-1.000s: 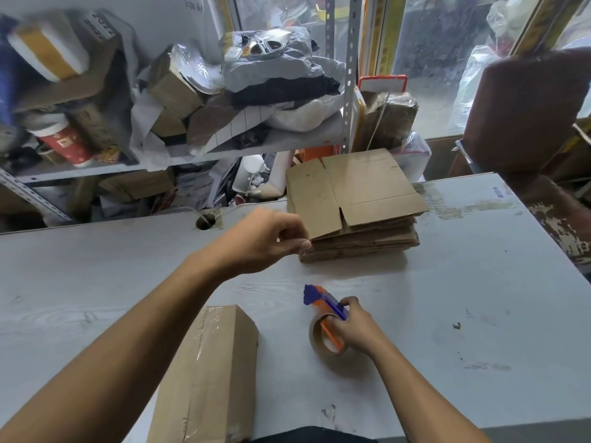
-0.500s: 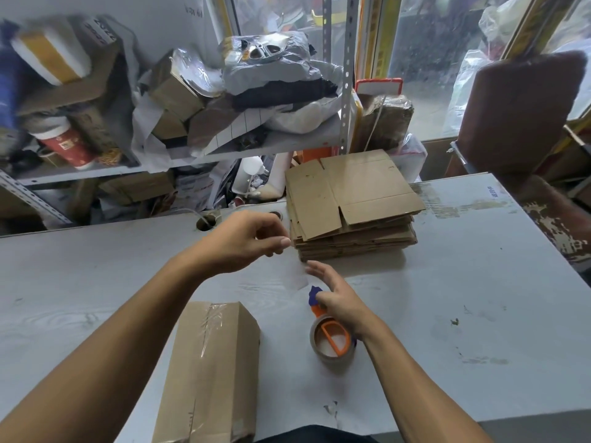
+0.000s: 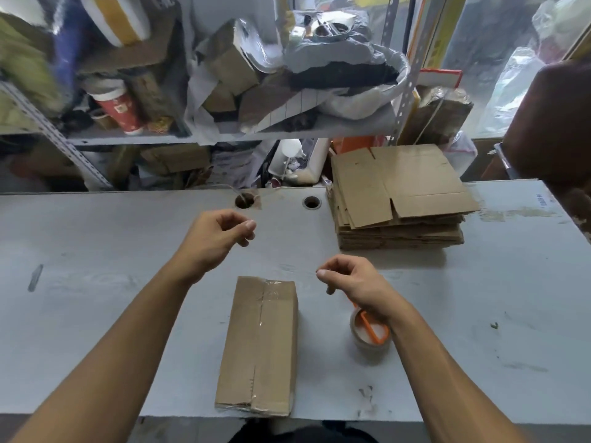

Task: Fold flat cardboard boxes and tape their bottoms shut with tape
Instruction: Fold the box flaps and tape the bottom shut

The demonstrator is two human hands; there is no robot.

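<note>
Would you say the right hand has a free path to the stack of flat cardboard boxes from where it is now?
Probably yes. The right hand hovers over bare table, holding nothing visible, and nothing lies between it and the stack of flat boxes farther back on the right.

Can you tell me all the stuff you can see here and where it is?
Taped box: one, brown, lying near the table's front edge.
Flat cardboard stack: one pile, brown, far right on the table.
Tape roll: one, clear with an orange holder, right of the box.
Table: one, grey-white, with two round holes at the back.
Shelf: cluttered with parcels and a red cup, behind the table.
Left hand: loosely curled, above the table.
Right hand: loosely curled, above the tape roll.
</note>
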